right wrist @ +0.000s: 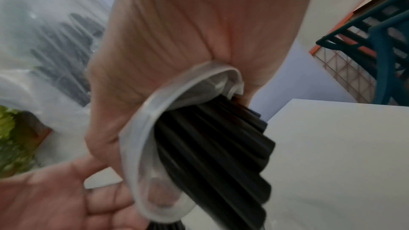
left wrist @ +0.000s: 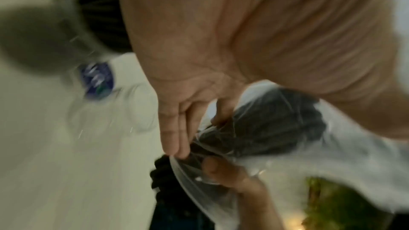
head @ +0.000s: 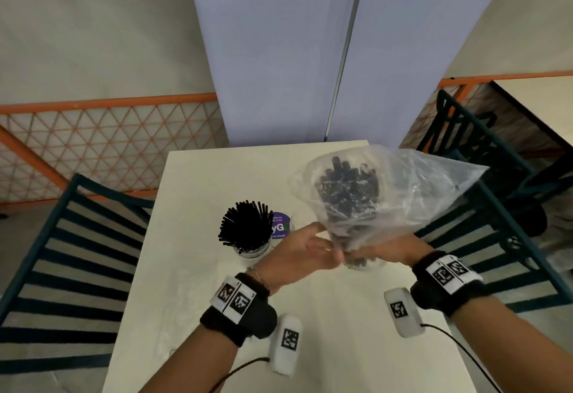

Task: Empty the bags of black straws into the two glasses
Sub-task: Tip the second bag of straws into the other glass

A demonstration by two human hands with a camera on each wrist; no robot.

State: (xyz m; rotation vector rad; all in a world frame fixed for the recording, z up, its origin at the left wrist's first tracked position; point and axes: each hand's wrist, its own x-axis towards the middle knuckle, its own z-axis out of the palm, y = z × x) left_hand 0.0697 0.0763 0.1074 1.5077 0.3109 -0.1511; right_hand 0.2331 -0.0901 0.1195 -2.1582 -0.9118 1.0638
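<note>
A clear plastic bag [head: 412, 188] of black straws [head: 347, 194] is held mouth-down over the table's right side. My right hand [head: 372, 253] grips its gathered mouth [right wrist: 168, 104], and black straws [right wrist: 221, 146] poke out there. Just below sits a glass [head: 367, 265], mostly hidden, with dark straw ends in it. My left hand [head: 322, 237] is beside the bag with its straight fingers [left wrist: 175, 137] touching the plastic. To the left stands the other glass [head: 251, 248], packed with black straws [head: 245, 225].
A clear item with a purple label [head: 280, 226] stands behind the full glass. The white table [head: 192, 268] carries two white tagged units [head: 286, 343] [head: 401, 310] with cables near its front. Dark slatted chairs flank it at left [head: 62, 268] and right [head: 496, 225].
</note>
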